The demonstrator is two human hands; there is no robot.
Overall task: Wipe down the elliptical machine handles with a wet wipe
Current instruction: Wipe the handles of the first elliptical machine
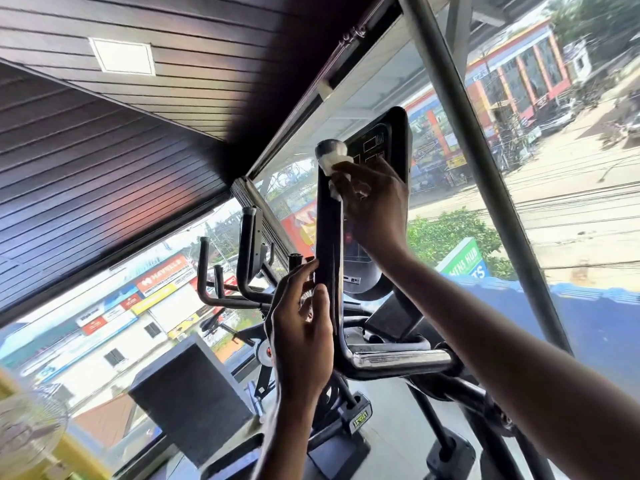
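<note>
Up high goes the right hand (375,206), fingers curled, pinching a crumpled white wet wipe (333,166) against the tall black upright handle (329,237) of the elliptical machine. The wipe sits at the fingertips, pressed to the handle's right side just under its rounded grey end cap (329,147), and a tail of it trails down toward the palm.

Lower on the same handle, well below the right hand, the left hand (301,327) grips the tube. Its thumb lies up the front and its fingers wrap round the far left side. The two hands are apart, with a long bare stretch of black handle between them.

Just behind the right hand's knuckles stands the black rounded console panel (384,143), partly hidden by that hand. Below and to the right of the left hand, the handle meets a shiny chrome horizontal bar (398,358), which runs under the right forearm.

Out past the left hand's fingers, to the left, the black curved handles of another machine (242,258) rise against the big glass window (374,81). Down beside the left wrist, on its left, is a dark square box (194,393). Far off in the lower left corner sits a pale wire-guard fan (27,431).
</note>
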